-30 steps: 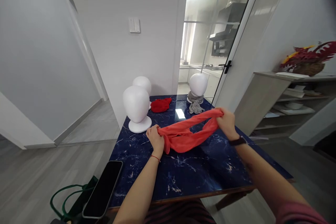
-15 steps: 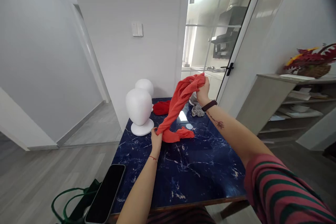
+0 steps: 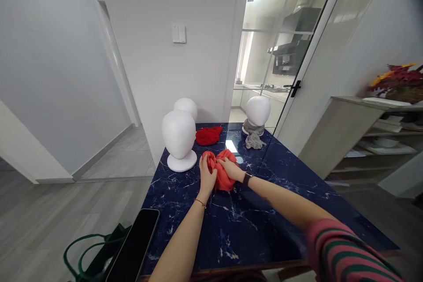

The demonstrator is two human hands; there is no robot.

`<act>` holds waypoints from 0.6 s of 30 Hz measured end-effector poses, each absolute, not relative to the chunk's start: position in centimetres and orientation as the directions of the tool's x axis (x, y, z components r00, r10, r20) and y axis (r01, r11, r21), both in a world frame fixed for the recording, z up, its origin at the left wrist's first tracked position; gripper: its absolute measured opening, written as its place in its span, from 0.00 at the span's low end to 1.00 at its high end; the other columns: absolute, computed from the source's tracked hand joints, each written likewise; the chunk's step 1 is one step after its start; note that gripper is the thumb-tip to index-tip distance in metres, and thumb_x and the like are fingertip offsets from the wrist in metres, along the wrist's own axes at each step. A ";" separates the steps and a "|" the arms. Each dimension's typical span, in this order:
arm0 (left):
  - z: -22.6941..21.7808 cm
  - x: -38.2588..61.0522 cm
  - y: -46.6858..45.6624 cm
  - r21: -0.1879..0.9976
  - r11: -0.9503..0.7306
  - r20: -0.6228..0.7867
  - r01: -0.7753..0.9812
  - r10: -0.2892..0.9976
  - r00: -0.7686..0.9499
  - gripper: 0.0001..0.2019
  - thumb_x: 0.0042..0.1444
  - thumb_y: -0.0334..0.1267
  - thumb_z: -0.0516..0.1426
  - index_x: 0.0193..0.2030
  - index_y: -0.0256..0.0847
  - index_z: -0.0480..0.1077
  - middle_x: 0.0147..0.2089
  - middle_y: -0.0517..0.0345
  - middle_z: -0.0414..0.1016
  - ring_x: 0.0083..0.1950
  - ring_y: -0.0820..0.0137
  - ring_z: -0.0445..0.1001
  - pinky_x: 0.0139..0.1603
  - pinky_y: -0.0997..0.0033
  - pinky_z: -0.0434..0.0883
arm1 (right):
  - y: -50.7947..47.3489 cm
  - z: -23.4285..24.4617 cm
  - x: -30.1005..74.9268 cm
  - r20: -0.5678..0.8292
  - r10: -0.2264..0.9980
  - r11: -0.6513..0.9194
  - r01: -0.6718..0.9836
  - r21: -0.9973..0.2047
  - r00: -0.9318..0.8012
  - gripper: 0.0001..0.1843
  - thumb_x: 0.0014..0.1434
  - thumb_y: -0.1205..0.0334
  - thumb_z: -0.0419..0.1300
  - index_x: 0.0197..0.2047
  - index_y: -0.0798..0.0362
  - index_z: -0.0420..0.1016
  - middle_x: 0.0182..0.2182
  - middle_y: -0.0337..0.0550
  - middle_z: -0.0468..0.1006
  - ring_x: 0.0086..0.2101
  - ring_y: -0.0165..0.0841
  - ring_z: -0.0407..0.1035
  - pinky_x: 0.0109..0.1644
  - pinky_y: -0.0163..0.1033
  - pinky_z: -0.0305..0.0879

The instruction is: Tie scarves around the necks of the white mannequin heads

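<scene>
An orange-red scarf [image 3: 222, 176] lies bunched up on the dark blue marble table [image 3: 251, 224], just right of the nearest white foam head [image 3: 179, 139]. My left hand [image 3: 207, 176] grips the left side of the bundle, fingers curled into the cloth. My right hand [image 3: 231, 168] presses on it from the right, fingers closed over the fabric. Both hands are on the scarf, close together.
A second white foam head [image 3: 186, 106] stands behind the first, a third foam head [image 3: 257, 112] with a grey scarf [image 3: 254, 137] at the back right. A darker red cloth [image 3: 208, 135] lies at the back. A black phone [image 3: 135, 246] and green bag handles [image 3: 89, 251] are at the near left. Shelves [image 3: 373, 141] stand to the right.
The scarf was stretched between my hands, then my right hand lifted one end high. Now my right hand has come down to my left and the scarf is bunched on the table.
</scene>
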State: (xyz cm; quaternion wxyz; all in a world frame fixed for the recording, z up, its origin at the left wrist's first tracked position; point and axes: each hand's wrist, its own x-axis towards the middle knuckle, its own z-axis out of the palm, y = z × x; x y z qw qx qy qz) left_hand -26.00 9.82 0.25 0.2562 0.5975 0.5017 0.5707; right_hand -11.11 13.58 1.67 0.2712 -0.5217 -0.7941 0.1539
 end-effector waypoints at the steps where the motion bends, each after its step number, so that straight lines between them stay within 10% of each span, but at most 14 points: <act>1: 0.2 -25.9 9.7 0.858 -0.378 0.445 0.347 0.886 -0.134 0.32 0.47 0.27 0.53 0.62 0.39 0.55 0.70 0.45 0.44 0.70 0.59 0.44 0.69 0.56 0.47 | 14.5 1.5 -11.9 0.282 0.924 0.378 0.744 -0.552 -0.260 0.21 0.56 0.72 0.51 0.53 0.57 0.69 0.42 0.50 0.71 0.39 0.35 0.71 0.49 0.38 0.62; 10: -1.6 -25.8 9.8 0.798 -0.375 0.411 0.471 0.911 0.029 0.17 0.49 0.31 0.55 0.48 0.39 0.70 0.60 0.44 0.62 0.63 0.57 0.59 0.64 0.51 0.57 | 17.1 3.4 -14.1 0.432 0.901 0.336 0.708 -0.621 -0.049 0.29 0.54 0.72 0.50 0.60 0.54 0.59 0.59 0.53 0.58 0.59 0.38 0.53 0.63 0.47 0.52; 18: -1.3 -25.2 9.7 0.714 -0.434 0.449 0.550 0.886 0.115 0.12 0.53 0.28 0.51 0.42 0.39 0.71 0.48 0.49 0.69 0.52 0.64 0.69 0.57 0.58 0.66 | -1.3 0.3 -4.0 0.161 0.964 0.241 0.442 -0.864 -0.211 0.14 0.58 0.55 0.53 0.45 0.48 0.72 0.31 0.41 0.77 0.33 0.35 0.73 0.41 0.41 0.71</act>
